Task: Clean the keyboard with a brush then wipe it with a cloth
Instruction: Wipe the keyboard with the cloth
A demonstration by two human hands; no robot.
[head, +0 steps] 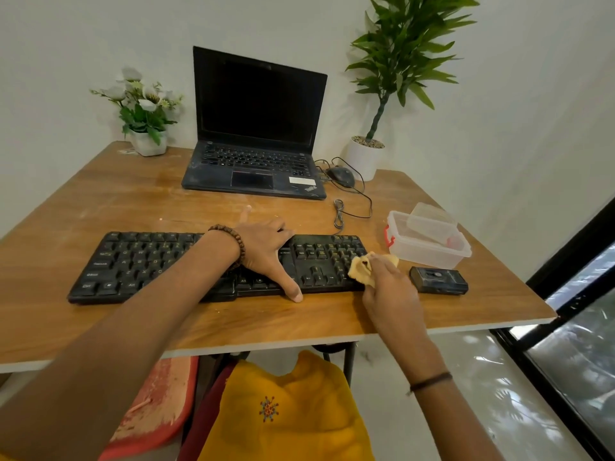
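Observation:
A black keyboard (139, 261) lies across the wooden table (133, 194), near its front edge. My left hand (266, 251) rests on the keyboard's middle with the fingers spread flat, thumb down at the front edge. My right hand (389, 287) grips a crumpled yellow cloth (361, 269) and presses it on the keyboard's right end, by the number pad. No brush is in view.
Right of the keyboard sit a small black box (439, 281) and a clear plastic container (429, 241) with a loose lid. At the back stand an open laptop (256, 134), a wired mouse (341, 176), a flower pot (146, 141) and a tall plant (366, 158).

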